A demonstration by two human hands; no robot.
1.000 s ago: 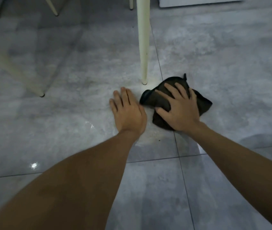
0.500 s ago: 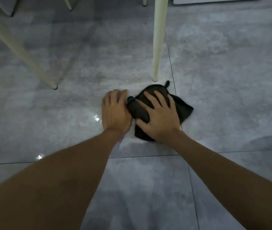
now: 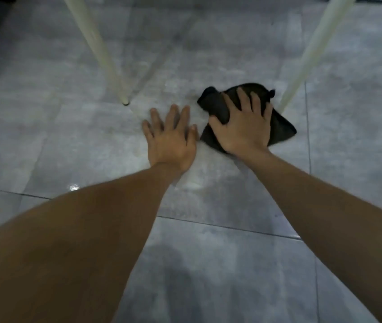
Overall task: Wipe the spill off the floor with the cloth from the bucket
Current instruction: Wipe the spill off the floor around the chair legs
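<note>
Grey tiled floor (image 3: 348,141), glossy, thin grout lines; pale wet sheen (image 3: 199,180) near hands. Two cream furniture legs: left leg (image 3: 106,59) slanting, right leg (image 3: 306,57) slanting opposite way. Black cloth (image 3: 283,127) bunched on floor, just beside right leg's foot, long axis upper-left to lower-right. Right hand (image 3: 243,129) flat on cloth, fingers (image 3: 243,99) spread, pressing. Left hand (image 3: 171,141) flat on bare tile beside cloth, fingers apart.

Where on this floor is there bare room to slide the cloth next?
Bare tile lies left of the left hand and near the forearms. It is crowded by the right hand, where the cloth almost meets the right chair leg.
</note>
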